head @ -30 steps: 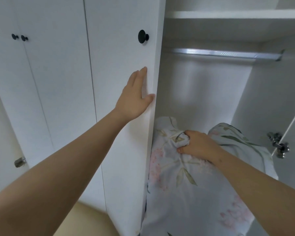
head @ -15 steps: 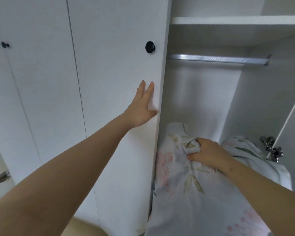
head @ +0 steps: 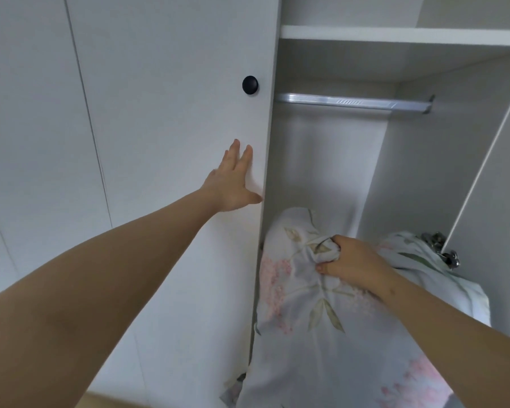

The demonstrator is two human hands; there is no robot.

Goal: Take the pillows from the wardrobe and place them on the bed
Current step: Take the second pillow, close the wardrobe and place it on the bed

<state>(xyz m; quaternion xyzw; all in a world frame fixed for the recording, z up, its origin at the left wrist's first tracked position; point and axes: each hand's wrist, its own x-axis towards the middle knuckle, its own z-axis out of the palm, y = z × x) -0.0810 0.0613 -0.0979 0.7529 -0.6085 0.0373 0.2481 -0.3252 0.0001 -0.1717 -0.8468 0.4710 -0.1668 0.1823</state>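
A pillow (head: 312, 325) in a pale floral cover stands on end in the open wardrobe compartment, leaning out toward me. My right hand (head: 354, 263) is shut on a bunch of its fabric near the top. A second floral pillow (head: 418, 260) shows behind my right forearm, at the compartment's right side. My left hand (head: 233, 181) lies flat and open against the shut white wardrobe door (head: 171, 142), just left of the door's edge and below its black knob (head: 250, 84).
A metal hanging rail (head: 354, 102) crosses the compartment above the pillows, under a white shelf (head: 395, 35). The opened door's edge (head: 483, 160) with a metal hinge (head: 442, 248) stands at the right. More shut doors fill the left.
The view has shifted, so my hands and the pillows sit lower in frame. My left hand has slid off the door's edge onto its face. My right hand keeps its grip on the pillow.
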